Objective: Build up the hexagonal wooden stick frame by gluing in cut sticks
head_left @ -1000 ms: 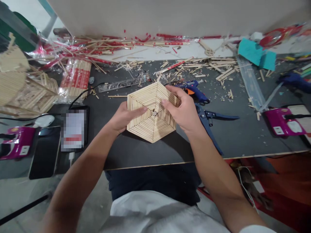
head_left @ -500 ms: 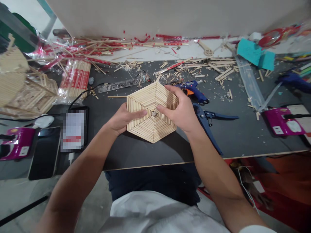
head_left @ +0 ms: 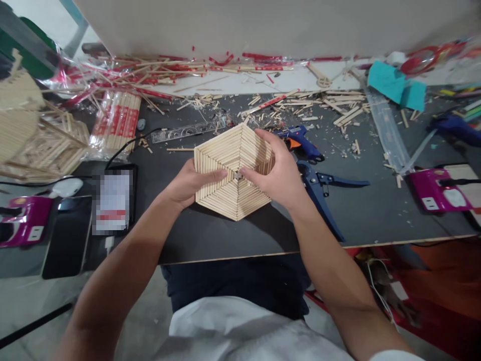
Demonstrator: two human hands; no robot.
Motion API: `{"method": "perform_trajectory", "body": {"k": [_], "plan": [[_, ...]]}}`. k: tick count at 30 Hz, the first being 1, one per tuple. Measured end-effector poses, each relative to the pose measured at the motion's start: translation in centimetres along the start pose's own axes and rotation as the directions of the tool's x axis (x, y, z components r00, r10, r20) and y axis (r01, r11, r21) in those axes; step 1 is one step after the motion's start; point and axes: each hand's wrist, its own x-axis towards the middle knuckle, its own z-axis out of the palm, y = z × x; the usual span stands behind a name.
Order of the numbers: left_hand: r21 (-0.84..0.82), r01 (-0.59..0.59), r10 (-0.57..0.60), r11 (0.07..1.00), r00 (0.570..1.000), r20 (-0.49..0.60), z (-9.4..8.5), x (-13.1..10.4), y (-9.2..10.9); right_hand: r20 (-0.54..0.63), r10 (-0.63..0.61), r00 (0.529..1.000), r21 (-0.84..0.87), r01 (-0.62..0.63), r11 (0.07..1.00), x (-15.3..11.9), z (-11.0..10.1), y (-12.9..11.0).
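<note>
Between my hands is a hexagonal panel (head_left: pixel 237 205) made of pale wooden sticks laid in nested rows, with a small gap at its centre. My left hand (head_left: pixel 191 181) grips its left edge, thumb lying flat across the face toward the middle. At the upper right edge, my right hand (head_left: pixel 280 168) holds the panel with the thumb near the centre and the index finger along the rim. The fingers behind the panel are hidden. Just right of my right hand lie a blue hot glue gun (head_left: pixel 300 140) and a dark blue cutter (head_left: pixel 323 195).
Stick offcuts (head_left: pixel 349 113) litter the back of the dark table (head_left: pixel 225 245). Bundled sticks (head_left: pixel 116 118) and a wooden stick structure (head_left: pixel 48 145) stand left, near two phones (head_left: pixel 69 235). A purple power socket (head_left: pixel 438 189) sits right. A clear ruler (head_left: pixel 188 132) lies behind the panel.
Almost nothing differs. The panel and both hands have shifted very slightly to the left, with the same grip.
</note>
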Motion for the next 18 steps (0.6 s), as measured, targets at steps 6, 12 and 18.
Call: {"method": "perform_trajectory", "body": {"k": [6, 12, 18], "plan": [[-0.013, -0.01, 0.01, 1.0, 1.0, -0.021, 0.1, -0.1, 0.3, -0.098, -0.075, 0.992, -0.162, 0.058, 0.985, -0.3, 0.2, -1.5], [-0.007, -0.079, 0.079, 0.997, 0.997, -0.027, 0.3, -0.3, 0.6, -0.039, -0.24, 0.97, -0.28, 0.22, 0.934, -0.3, 0.8, -2.4], [0.077, -0.096, 0.101, 0.992, 0.993, -0.062, 0.7, -1.0, 0.8, -0.061, -0.273, 0.96, -0.244, 0.251, 0.937, 0.1, 0.6, -2.6]]}}
